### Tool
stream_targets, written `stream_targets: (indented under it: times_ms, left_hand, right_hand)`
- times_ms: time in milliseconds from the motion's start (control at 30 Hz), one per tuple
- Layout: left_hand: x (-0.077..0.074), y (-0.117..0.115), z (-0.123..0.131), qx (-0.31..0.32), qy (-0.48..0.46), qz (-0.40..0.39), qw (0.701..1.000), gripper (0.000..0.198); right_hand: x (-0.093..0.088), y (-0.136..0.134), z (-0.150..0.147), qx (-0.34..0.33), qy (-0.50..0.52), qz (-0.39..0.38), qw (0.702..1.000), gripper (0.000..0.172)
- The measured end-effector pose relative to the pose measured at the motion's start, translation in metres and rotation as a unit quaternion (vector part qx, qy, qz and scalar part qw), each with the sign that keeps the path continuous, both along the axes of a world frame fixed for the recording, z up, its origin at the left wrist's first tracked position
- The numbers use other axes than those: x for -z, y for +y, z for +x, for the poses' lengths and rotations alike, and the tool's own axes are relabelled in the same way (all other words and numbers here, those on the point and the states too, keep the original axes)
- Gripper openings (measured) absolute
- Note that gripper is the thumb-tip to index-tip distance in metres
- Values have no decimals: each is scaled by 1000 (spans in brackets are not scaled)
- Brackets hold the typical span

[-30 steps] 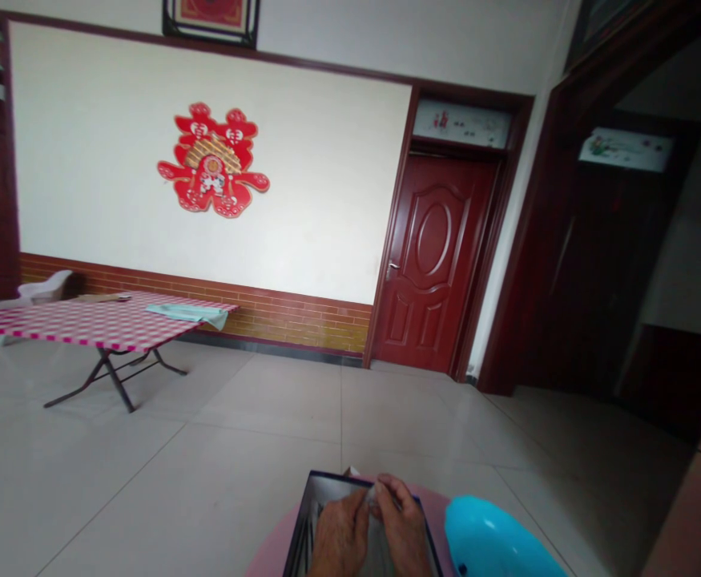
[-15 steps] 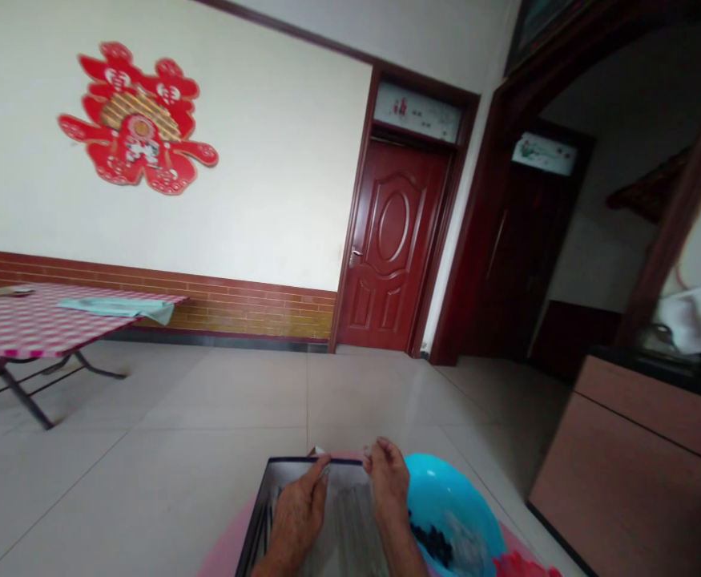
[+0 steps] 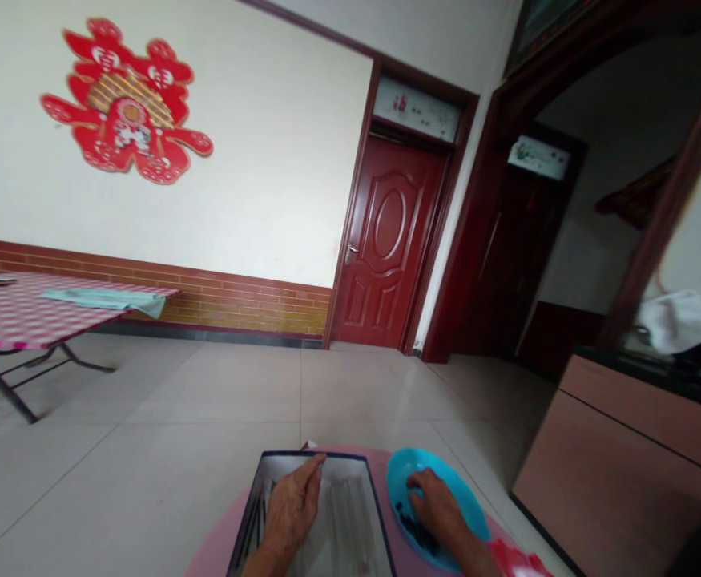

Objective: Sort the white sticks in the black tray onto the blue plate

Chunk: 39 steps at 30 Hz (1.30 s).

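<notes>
My left hand [image 3: 295, 503] is over the left part of a shallow dark-rimmed box [image 3: 379, 513], its fingers pressed together near the far edge; what they hold, if anything, is too small to name. Thin clear rods or tubes [image 3: 345, 521] lie lengthwise in the box, with darker ones [image 3: 256, 529] along its left side. My right hand [image 3: 437, 505] reaches into a blue basin [image 3: 476, 513] right of the box, its fingers curled above small black pieces [image 3: 417, 532]. Whether anything is between those fingers is hidden.
Box and basin stand on a round pink surface [image 3: 221, 533]. Something red [image 3: 515, 558] lies beside the basin. A checkered folding table [image 3: 38, 312] with a pale green cloth [image 3: 106, 299] is at the left; a brown cabinet [image 3: 620, 457] is at the right.
My right hand has moved from above the box's far right corner into the blue basin. My left hand remains over the box. The view has shifted slightly.
</notes>
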State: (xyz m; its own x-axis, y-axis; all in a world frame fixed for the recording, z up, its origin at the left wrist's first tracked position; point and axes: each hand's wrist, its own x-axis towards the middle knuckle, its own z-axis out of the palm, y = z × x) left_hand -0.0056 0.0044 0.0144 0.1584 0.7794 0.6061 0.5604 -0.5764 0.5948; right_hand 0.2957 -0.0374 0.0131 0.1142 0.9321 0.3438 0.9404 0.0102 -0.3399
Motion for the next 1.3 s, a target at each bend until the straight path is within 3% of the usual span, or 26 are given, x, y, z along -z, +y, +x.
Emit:
stream_targets:
  times_ms: [200,300,433,533,600,633,733,833,900,1000,1100,1300]
  left_hand:
    - [3,1,0,-16,2,41,999,39]
    - [3,1,1,-12,5,44,999,38]
    - [3,0,2,1,-7,40,999,38]
    - [1,-1,4,14,-18,32,999,38]
    - [-1,-1,4,18,-20,18,999,38]
    - [-2,-2,4,17,-20,9,1000,37]
    - [-8,-4,2,1,-16,-25,1000,35]
    - [-13,-7,2,-17,-29,-38,999,31]
    - [-15,-8,3,-20,-40,-31,998,28]
    - [-17,-10,5,-3,-37,-29,999,27]
    - [-17,-10,7,17,-29,-19,999,29]
    - [-14,-7,4,36,-34,6,999,30]
  right_hand:
    - [3,2,-22,-28,-115,-118,986,30]
    - [4,4,-24,-18,-124,-124,984,34]
    - [-5,16,-22,1,-37,-39,999,35]
    - [-23,27,-40,17,128,15,991,33]
    - [-37,32,-67,18,285,36,958,31]
    - [-43,34,-83,14,373,38,927,31]
    - [-52,34,-134,-4,616,3,788,43]
    - [-46,31,-169,-41,745,-7,665,48]
    - [-35,30,-177,-67,781,-19,621,46]
    - [-19,30,-176,-109,792,-40,599,42]
    - [-11,32,-172,-100,795,-31,597,39]
    - [-15,29,-175,-107,763,-22,637,38]
